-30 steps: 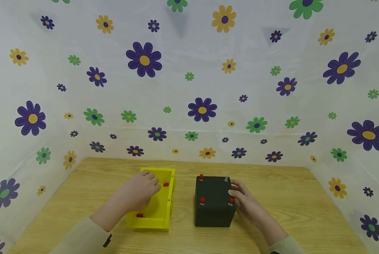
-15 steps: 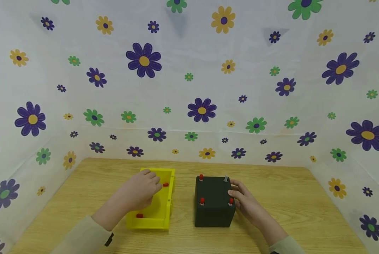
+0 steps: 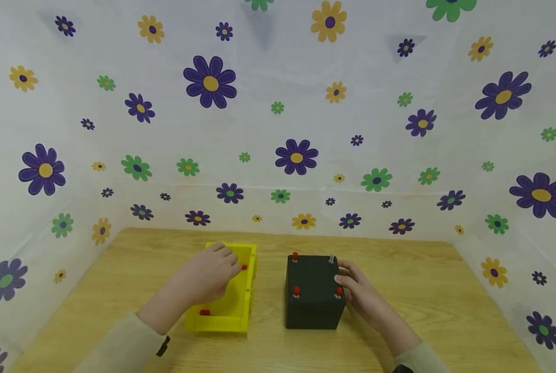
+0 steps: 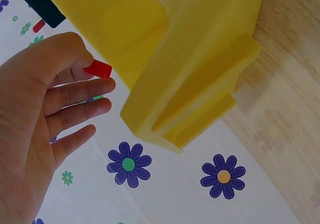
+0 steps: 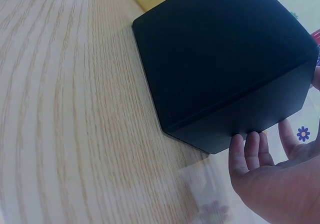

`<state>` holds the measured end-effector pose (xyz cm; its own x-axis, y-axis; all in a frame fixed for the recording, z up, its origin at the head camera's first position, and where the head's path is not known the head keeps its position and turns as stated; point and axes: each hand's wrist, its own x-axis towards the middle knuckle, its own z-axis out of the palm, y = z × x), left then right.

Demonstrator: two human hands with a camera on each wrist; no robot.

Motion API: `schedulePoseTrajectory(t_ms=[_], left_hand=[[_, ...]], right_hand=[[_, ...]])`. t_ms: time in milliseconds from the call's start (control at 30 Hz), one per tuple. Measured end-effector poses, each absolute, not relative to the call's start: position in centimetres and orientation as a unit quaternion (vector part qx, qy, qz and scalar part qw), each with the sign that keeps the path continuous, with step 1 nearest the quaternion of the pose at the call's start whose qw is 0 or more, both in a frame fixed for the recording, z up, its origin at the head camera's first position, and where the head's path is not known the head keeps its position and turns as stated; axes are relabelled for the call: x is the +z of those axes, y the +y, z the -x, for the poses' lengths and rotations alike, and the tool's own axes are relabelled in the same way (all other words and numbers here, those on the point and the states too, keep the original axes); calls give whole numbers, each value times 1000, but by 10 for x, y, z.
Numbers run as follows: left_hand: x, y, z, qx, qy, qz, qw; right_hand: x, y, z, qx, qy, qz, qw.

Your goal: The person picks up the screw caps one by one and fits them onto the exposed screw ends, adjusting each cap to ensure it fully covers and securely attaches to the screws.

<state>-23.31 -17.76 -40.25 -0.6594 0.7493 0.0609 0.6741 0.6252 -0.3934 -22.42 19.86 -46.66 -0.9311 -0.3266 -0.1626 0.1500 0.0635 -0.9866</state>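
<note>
My left hand is over the yellow bin, fingers bent down. In the left wrist view its thumb and index finger pinch a small red cap, while the other fingers are spread. Another red cap lies in the bin's near end. A bit of red shows by the left fingertips in the head view; whether it is the pinched cap, I cannot tell. My right hand rests against the right side of a black box, thumb by its top edge, fingertips on its side.
On the box top, red caps cover three switch levers, one being the near left; the back right metal lever is bare. A wooden table carries everything. Flower-printed white sheeting stands behind and at both sides.
The left fingers have edged slightly right and now partly cover the red piece beside them. My head view has tipped down a little. The right hand and box stay put.
</note>
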Motion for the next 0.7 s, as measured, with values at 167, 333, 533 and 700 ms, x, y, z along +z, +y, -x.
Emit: schedulePoseTrajectory(t_ms=[167, 333, 533, 700], left_hand=[[-400, -174, 233, 176, -889, 403, 125], [-398, -170, 233, 173, -890, 404, 121], [-397, -168, 234, 169, -885, 412, 135], [-396, -167, 235, 157, -880, 422, 153]], right_hand=[[-467, 199, 224, -680, 710, 60, 176], [-466, 199, 224, -680, 709, 59, 178], [-465, 199, 223, -683, 706, 62, 177], [-464, 198, 222, -685, 704, 63, 176]])
